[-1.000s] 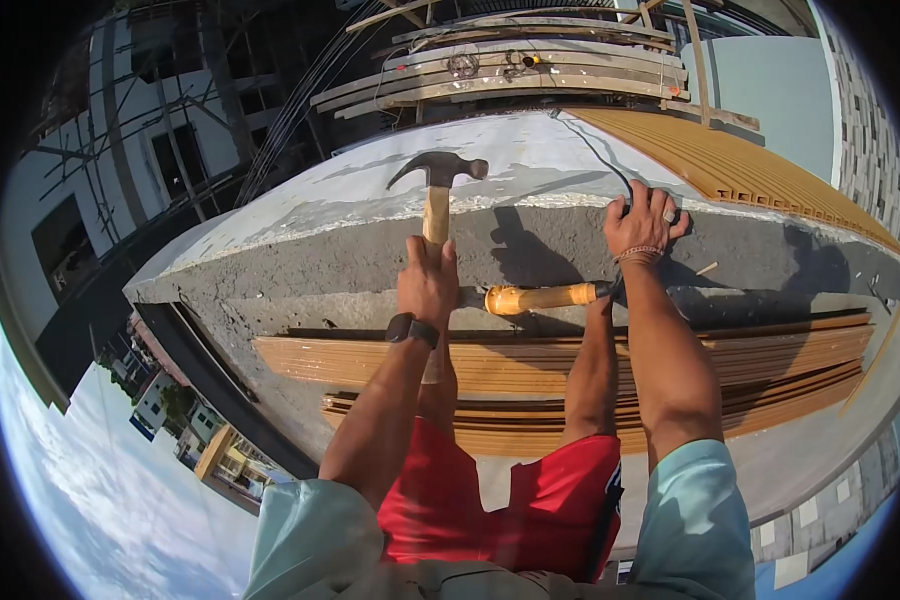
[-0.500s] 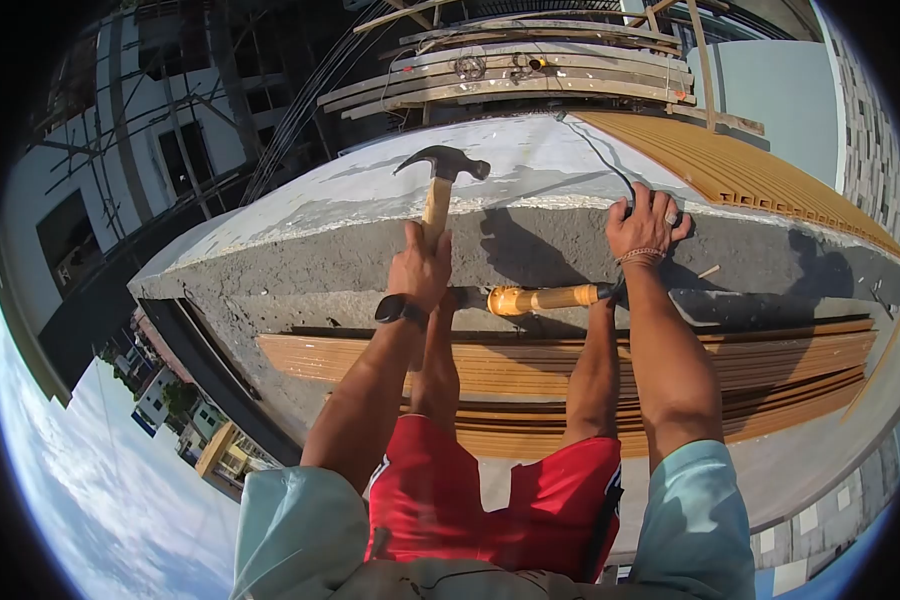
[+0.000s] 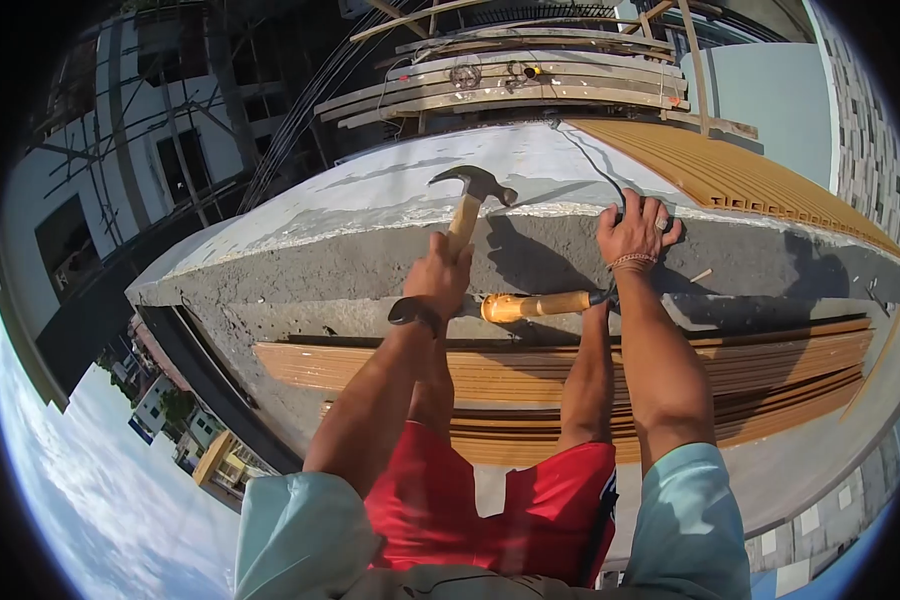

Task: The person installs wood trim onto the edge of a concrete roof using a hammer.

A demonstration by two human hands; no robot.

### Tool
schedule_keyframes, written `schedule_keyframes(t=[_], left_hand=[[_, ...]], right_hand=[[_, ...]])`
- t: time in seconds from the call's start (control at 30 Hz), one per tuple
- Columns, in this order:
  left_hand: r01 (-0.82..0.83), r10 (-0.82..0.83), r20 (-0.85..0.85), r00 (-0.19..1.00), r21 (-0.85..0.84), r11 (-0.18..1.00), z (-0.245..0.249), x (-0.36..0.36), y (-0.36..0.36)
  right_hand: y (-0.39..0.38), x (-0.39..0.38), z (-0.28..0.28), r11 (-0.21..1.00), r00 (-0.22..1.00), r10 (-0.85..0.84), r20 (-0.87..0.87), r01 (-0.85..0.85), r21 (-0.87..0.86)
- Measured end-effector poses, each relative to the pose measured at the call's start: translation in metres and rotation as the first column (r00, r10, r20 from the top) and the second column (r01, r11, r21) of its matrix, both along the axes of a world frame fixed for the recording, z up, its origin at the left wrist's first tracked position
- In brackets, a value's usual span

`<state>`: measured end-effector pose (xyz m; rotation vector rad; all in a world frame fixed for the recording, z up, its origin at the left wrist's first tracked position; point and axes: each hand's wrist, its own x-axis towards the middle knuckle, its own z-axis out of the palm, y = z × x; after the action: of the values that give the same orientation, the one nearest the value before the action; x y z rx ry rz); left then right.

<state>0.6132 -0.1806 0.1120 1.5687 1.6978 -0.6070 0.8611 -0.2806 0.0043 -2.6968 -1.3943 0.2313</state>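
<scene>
My left hand (image 3: 438, 275), with a dark band on the wrist, is wrapped round the wooden handle of a claw hammer (image 3: 476, 190). The dark hammer head is raised over the edge of the pale-topped concrete ledge (image 3: 350, 255). On that edge rests my right hand (image 3: 634, 238), fingers apart and bent over the rim, with a ring and a bracelet. A black cable (image 3: 595, 165) crosses the ledge top and runs in at its fingers. Below both hands lies a yellow-orange corded tool (image 3: 535, 305), its left end partly hidden by my left hand.
Brown ribbed panels (image 3: 510, 375) lie stacked below the ledge around my legs. More ribbed panels (image 3: 730, 175) cover the ledge top at right. Behind are scaffold planks (image 3: 510, 80) with coiled cords. A drop to houses (image 3: 160, 400) shows at left.
My left hand and the hammer have moved right and slightly down. My right hand stays on the ledge edge, and the view has shifted a little.
</scene>
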Motion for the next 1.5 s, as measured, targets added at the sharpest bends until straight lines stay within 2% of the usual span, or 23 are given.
schedule_keyframes(t=[0.13, 0.2, 0.27, 0.33, 0.4, 0.47, 0.53, 0.6, 0.67, 0.73, 0.8, 0.83, 0.87, 0.93, 0.97, 1.0, 1.07, 1.1, 1.2, 1.23, 1.37, 1.47, 1.5], left_hand=[[-0.053, 0.047, 0.089, 0.995, 0.068, 0.996, 0.014, 0.006, 0.01], [-0.116, 0.111, 0.049, 0.993, 0.131, 0.985, 0.015, 0.008, -0.002], [0.057, -0.059, 0.025, 0.998, 0.064, 0.996, -0.007, -0.01, -0.003], [0.054, -0.068, 0.112, 0.991, 0.12, 0.991, -0.003, -0.008, 0.003], [-0.164, 0.156, 0.061, 0.986, 0.152, 0.975, 0.011, -0.005, -0.009], [-0.207, 0.207, 0.021, 0.978, 0.183, 0.961, 0.007, -0.006, -0.012], [0.042, -0.048, 0.069, 0.996, 0.096, 0.995, 0.001, -0.019, -0.001], [0.028, -0.042, 0.111, 0.993, 0.127, 0.991, 0.004, -0.014, 0.0], [-0.212, 0.206, 0.05, 0.977, 0.217, 0.953, 0.014, 0.006, -0.008], [-0.172, 0.171, 0.022, 0.985, 0.188, 0.967, 0.004, 0.001, -0.004], [0.041, -0.046, 0.067, 0.997, 0.072, 0.997, -0.004, -0.009, 0.011], [-0.022, -0.002, 0.161, 0.987, 0.152, 0.988, -0.001, -0.009, 0.009], [-0.013, -0.009, 0.159, 0.987, 0.14, 0.99, -0.001, -0.005, 0.002], [-0.188, 0.177, 0.066, 0.982, 0.223, 0.957, 0.008, 0.011, -0.009], [-0.063, 0.06, 0.025, 0.998, 0.143, 0.988, 0.004, 0.005, -0.008], [-0.069, 0.066, 0.024, 0.998, 0.153, 0.986, 0.002, -0.006, -0.005], [0.052, -0.068, 0.107, 0.992, 0.146, 0.988, -0.009, -0.015, 0.005], [-0.057, 0.04, 0.113, 0.993, 0.154, 0.986, 0.0, -0.006, 0.004], [-0.138, 0.135, 0.031, 0.99, 0.189, 0.972, 0.002, 0.002, -0.014], [0.028, -0.027, -0.007, 1.0, 0.084, 0.996, 0.0, -0.005, -0.011], [-0.082, 0.063, 0.11, 0.992, 0.175, 0.981, 0.002, -0.012, -0.005], [-0.085, 0.087, -0.003, 0.996, 0.135, 0.987, -0.001, -0.008, -0.02], [-0.03, 0.027, 0.044, 0.999, 0.083, 0.996, -0.001, -0.011, -0.01]], right_hand=[[-0.001, 0.001, -0.003, 0.998, 1.0, -0.015, 0.027, 0.016, -0.053], [-0.005, -0.004, 0.001, 0.998, 1.0, -0.009, 0.016, 0.01, -0.058], [-0.002, -0.002, 0.0, 0.998, 1.0, -0.01, 0.011, 0.011, -0.07], [0.001, 0.001, -0.001, 0.998, 0.999, -0.008, 0.032, 0.01, -0.062], [-0.002, -0.002, 0.001, 0.997, 1.0, -0.015, 0.009, 0.016, -0.075], [-0.001, -0.001, 0.0, 0.999, 1.0, -0.004, 0.021, 0.005, -0.039], [0.0, -0.002, 0.002, 0.997, 1.0, -0.006, 0.026, 0.008, -0.072], [-0.002, -0.001, 0.0, 0.992, 1.0, -0.018, 0.024, 0.02, -0.123], [-0.003, -0.001, -0.003, 0.999, 1.0, -0.016, 0.005, 0.016, -0.045], [-0.003, -0.001, -0.003, 0.999, 1.0, -0.003, 0.012, 0.004, -0.05], [-0.002, -0.002, -0.002, 0.999, 1.0, -0.006, 0.019, 0.007, -0.052], [-0.002, -0.001, -0.001, 0.998, 1.0, -0.008, 0.021, 0.01, -0.068], [-0.004, -0.001, -0.001, 0.997, 1.0, -0.017, 0.019, 0.018, -0.081], [-0.003, -0.001, -0.003, 1.0, 1.0, -0.009, 0.005, 0.009, -0.013], [-0.004, 0.0, -0.004, 1.0, 1.0, -0.009, -0.018, 0.009, -0.017], [-0.005, -0.004, -0.003, 1.0, 1.0, -0.002, -0.02, 0.002, -0.008], [-0.004, -0.002, -0.005, 1.0, 1.0, -0.006, 0.015, 0.006, -0.031], [-0.003, -0.002, -0.002, 0.999, 1.0, -0.003, 0.004, 0.003, -0.037], [-0.004, -0.001, -0.002, 1.0, 0.999, -0.013, -0.031, 0.012, -0.023], [-0.003, -0.002, -0.001, 0.997, 1.0, -0.006, -0.008, 0.005, -0.075], [-0.002, -0.001, 0.001, 0.996, 1.0, 0.0, -0.019, -0.001, -0.095], [-0.005, -0.001, -0.004, 1.0, 0.999, -0.005, -0.038, 0.005, -0.009], [-0.003, -0.002, -0.001, 0.998, 1.0, -0.003, -0.018, 0.002, -0.066]])
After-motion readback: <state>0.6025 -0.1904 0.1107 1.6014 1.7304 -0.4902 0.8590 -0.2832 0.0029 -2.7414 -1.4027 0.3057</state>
